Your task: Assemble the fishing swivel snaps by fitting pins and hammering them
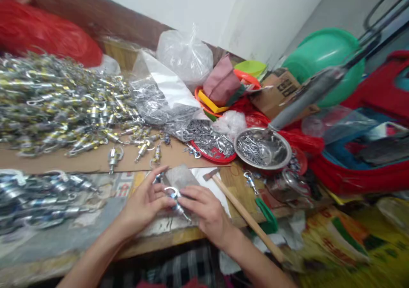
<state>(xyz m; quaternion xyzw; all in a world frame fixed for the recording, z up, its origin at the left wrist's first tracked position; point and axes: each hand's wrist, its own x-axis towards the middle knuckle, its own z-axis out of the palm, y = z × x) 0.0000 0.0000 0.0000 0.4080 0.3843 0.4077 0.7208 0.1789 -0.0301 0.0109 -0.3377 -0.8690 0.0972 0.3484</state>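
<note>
Between my two hands is a small shiny metal hook fitting, with a curved hook at its upper end and a thin rod at its lower end. My left hand pinches it from the left with the thumb and fingers. From the right, the fingers of my right hand close on its body. Just beyond the fingers sits a grey metal block on the bench. A hammer with a wooden handle lies to the right of my right hand.
Large piles of similar hook fittings cover the left side. A red tray of small metal parts and a steel bowl of pins stand behind the hammer. A green-handled tool lies near the bench's front edge.
</note>
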